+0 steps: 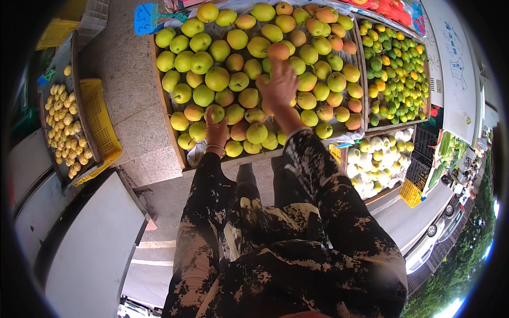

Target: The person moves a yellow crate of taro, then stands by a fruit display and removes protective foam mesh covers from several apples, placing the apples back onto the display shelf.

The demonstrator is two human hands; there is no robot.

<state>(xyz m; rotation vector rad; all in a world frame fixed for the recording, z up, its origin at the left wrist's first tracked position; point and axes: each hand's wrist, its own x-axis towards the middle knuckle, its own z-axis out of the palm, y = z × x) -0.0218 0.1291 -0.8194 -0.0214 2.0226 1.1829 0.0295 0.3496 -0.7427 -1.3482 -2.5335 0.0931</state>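
A shallow wooden crate of green and red-blushed pears lies in front of me. At its near left part, my left hand has its fingers around a green pear that lies among the others; a bangle circles the wrist. Farther in, near the middle, my right hand reaches over the pears with its fingers at a reddish pear. Whether these fingers grip that pear or only touch it, I cannot tell. The right palm hides several pears beneath it.
A crate of green and orange citrus fruit adjoins on the right, above a box of pears in white foam nets. A blue price tag bearing writing stands at the far left corner. Left are yellowish fruits and a yellow plastic crate.
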